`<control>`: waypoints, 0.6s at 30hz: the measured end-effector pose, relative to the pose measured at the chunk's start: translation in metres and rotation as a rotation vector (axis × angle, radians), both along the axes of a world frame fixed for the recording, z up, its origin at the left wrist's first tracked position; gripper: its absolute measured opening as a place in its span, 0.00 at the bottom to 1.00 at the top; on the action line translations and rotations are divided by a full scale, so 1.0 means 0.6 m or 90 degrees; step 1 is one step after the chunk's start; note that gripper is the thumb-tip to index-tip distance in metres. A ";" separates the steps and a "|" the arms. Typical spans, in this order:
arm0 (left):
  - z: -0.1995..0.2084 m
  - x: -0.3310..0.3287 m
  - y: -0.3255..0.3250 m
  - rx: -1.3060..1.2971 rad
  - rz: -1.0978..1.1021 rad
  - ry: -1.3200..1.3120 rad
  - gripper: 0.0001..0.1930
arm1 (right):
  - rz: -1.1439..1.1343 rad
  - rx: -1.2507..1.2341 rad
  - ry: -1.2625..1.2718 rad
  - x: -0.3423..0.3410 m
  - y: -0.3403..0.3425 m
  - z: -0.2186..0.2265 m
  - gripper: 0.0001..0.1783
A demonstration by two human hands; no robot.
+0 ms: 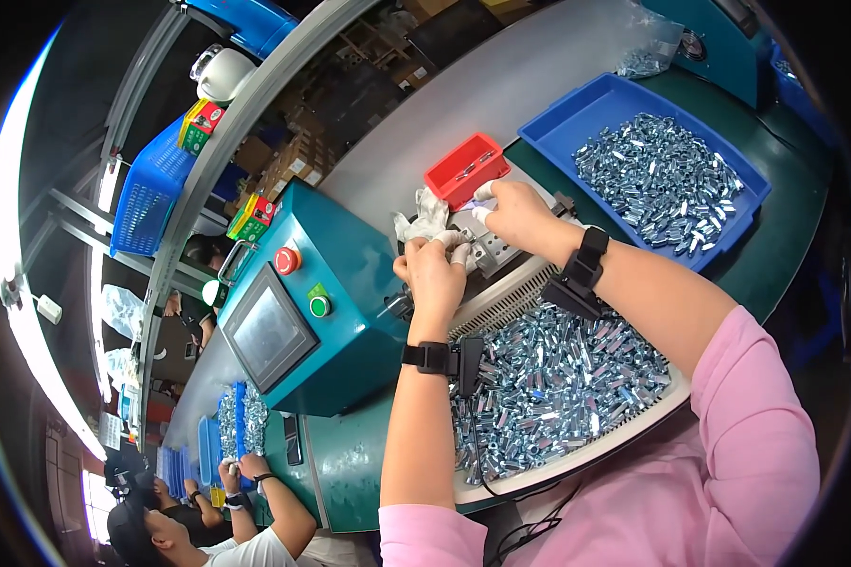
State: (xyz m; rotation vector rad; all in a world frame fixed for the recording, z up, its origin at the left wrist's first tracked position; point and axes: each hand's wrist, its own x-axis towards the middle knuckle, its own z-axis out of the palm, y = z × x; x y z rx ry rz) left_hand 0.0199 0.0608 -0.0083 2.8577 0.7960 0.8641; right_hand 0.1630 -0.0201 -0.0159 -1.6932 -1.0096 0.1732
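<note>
My left hand [435,276], with white covers on its fingertips, is closed in a pinch at the left end of a metal fixture [492,250]. Whatever sits between those fingertips is too small to make out. Just right of it, my right hand [522,219] hangs over the fixture with bent, white-covered fingers drawn together; their contents, if any, cannot be made out. A red bin [465,170] with a few slim metal pieces lies beyond both hands. Beneath my wrists, a cream basket [673,389] holds a heap of shiny hexagonal metal parts [558,387].
A blue tray [550,128] of similar parts stands at far right. Crumpled white gloves [424,217] lie beside the fixture. At left stands a teal machine [350,274] with a screen [268,326] and red button [286,261]. Another person [274,515] works at lower left.
</note>
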 end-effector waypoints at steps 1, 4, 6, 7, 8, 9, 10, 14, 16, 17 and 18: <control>0.000 -0.001 0.000 0.005 -0.003 0.000 0.07 | -0.003 -0.003 -0.004 -0.001 0.000 0.000 0.17; 0.001 -0.004 0.002 0.014 -0.015 -0.006 0.07 | -0.004 -0.019 -0.005 -0.001 0.001 0.000 0.17; 0.001 -0.006 0.002 0.018 -0.033 -0.015 0.07 | -0.007 -0.025 -0.006 0.000 0.001 -0.004 0.17; 0.001 -0.006 0.001 0.020 -0.035 -0.016 0.07 | -0.012 -0.018 -0.027 0.002 0.001 -0.009 0.16; -0.001 -0.005 -0.002 0.018 -0.030 -0.017 0.07 | -0.016 -0.010 -0.049 0.000 0.001 -0.008 0.15; -0.002 -0.003 -0.004 0.015 -0.026 -0.017 0.08 | -0.020 -0.003 -0.072 0.000 0.000 -0.008 0.15; -0.003 -0.002 -0.005 0.013 -0.022 -0.018 0.08 | -0.023 -0.001 -0.073 -0.001 0.000 -0.007 0.15; -0.006 -0.002 -0.005 0.037 0.033 0.030 0.08 | -0.008 -0.020 -0.066 -0.006 -0.003 -0.003 0.15; -0.006 -0.005 0.000 0.050 0.018 0.030 0.08 | -0.006 -0.019 -0.057 -0.010 -0.004 0.001 0.15; -0.005 -0.008 0.002 0.063 0.005 0.030 0.08 | -0.004 -0.018 -0.053 -0.013 -0.004 0.003 0.15; -0.004 -0.009 0.001 0.075 -0.009 0.032 0.08 | -0.004 -0.019 -0.052 -0.013 -0.005 0.003 0.15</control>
